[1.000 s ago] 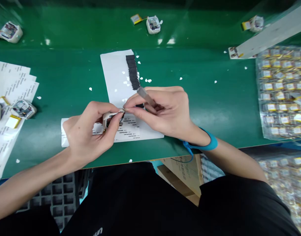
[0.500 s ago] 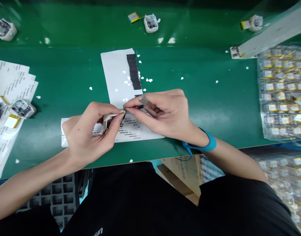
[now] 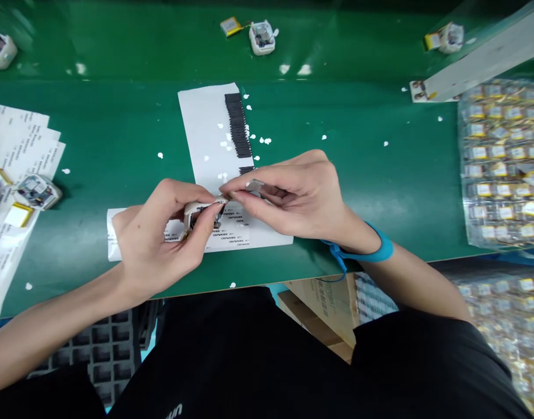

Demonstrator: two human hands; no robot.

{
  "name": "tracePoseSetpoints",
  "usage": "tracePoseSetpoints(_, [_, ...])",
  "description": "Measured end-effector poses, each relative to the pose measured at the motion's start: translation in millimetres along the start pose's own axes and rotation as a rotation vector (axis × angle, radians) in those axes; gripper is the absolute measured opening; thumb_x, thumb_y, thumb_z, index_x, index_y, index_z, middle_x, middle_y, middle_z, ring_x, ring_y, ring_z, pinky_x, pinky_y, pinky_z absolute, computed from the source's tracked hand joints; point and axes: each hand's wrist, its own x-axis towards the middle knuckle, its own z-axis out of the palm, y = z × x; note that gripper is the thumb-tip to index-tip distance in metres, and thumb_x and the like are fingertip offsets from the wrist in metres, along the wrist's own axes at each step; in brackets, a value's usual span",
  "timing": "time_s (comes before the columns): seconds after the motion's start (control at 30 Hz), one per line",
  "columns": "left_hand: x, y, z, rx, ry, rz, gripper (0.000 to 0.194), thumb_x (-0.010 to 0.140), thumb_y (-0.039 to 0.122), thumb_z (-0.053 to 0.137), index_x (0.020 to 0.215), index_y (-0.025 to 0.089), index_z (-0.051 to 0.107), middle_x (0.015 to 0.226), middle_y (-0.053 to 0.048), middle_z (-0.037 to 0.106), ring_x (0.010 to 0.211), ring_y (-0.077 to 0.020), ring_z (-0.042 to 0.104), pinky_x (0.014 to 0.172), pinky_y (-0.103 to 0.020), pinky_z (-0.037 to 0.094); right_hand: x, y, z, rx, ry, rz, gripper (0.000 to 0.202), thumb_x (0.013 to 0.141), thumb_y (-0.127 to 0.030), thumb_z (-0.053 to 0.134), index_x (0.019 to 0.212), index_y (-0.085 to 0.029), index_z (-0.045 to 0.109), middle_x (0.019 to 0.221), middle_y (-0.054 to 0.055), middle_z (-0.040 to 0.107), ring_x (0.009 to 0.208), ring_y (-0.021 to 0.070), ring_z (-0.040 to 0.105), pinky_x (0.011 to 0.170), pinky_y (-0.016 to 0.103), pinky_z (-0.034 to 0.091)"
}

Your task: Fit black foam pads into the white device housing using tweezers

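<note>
My left hand (image 3: 162, 238) grips a small white device housing (image 3: 189, 216) between thumb and fingers, with dark parts showing inside it. My right hand (image 3: 293, 195) is pinched at the housing's right edge, its fingertips close to my left thumb. A small metal tool (image 3: 254, 185) lies within the curled fingers of my right hand; what the fingertips themselves hold is too small to tell. Beneath both hands are white printed sheets (image 3: 267, 234). Behind them a white sheet (image 3: 201, 134) carries a row of black strips (image 3: 238, 127).
Open devices with batteries sit at the left (image 3: 38, 191), the back (image 3: 262, 38) and the back right (image 3: 451, 38). A plastic tray of batteries (image 3: 470, 224) is at the right, near a metal bracket (image 3: 480, 55). Small white stickers dot the green table (image 3: 358, 174).
My right hand has shifted slightly, its wrist turning, and the metal tool in it lies flatter. My left hand still holds the housing in nearly the same place.
</note>
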Motion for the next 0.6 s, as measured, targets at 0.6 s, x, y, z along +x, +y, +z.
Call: tracePoseSetpoints(0.6, [11, 1, 2.7, -0.411, -0.073, -0.277, 0.017, 0.090, 0.009, 0.076, 0.095, 0.023, 0.069, 0.064, 0.006, 0.073, 0.046, -0.0124, 0.069, 0.037, -0.021, 0.051, -10, 3, -2, -0.629, -0.050, -0.349, 0.033, 0.106, -0.005, 0.041, 0.115, -0.015, 0.071, 0.119, 0.003, 0.083, 0.085, 0.0097, 0.079, 0.053, 0.023, 0.050])
